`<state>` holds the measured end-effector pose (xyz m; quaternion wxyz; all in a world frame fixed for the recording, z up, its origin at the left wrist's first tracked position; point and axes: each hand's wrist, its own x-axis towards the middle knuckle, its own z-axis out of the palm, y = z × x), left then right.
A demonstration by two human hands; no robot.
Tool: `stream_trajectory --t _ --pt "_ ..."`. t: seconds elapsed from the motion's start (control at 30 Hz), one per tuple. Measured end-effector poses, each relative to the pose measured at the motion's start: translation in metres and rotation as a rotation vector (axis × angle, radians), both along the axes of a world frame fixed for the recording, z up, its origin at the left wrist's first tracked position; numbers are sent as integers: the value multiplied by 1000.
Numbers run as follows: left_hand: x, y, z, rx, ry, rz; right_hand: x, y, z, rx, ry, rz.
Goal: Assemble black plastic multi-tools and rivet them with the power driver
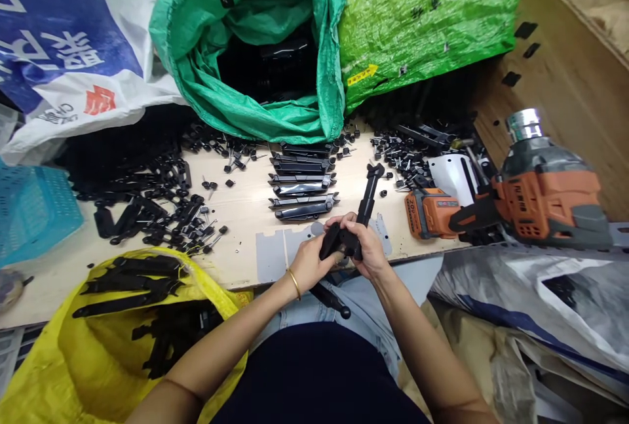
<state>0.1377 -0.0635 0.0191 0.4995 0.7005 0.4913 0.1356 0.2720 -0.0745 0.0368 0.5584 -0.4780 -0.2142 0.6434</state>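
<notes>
Head view shows both hands together at the near edge of the bench (246,211). The left hand (308,261), with a thin gold bangle at the wrist, is closed around the lower, thick end of a long black part (366,201). The right hand (372,250) grips the same part just beside it, fingers curled over it. The part stands tilted, its far end pointing away from the person. Behind it, a row of similar black pieces (302,181) lies in front of a green sack (206,50). An orange power tool (535,194) rests at the right and a yellow bag (98,339) is near the left elbow.
</notes>
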Motion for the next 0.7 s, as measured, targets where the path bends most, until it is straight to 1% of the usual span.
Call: stream_trajectory --t 0.2,0.4,0.47,0.6,0.7 --pt "-6 4 0 67 11 -71 1 -1 -3 14 83 5" --pt "-9 -2 0 158 11 -114 2 -3 -4 -23 4 -34" --pt "-7 -7 2 163 5 -117 -4 -3 -6 -34 -8 -71" --pt "-2 -19 4 142 84 -71 -19 -5 -14 -31 -46 -227" --pt "-2 -19 7 159 195 -115 -23 -9 -19 4 -25 -263"
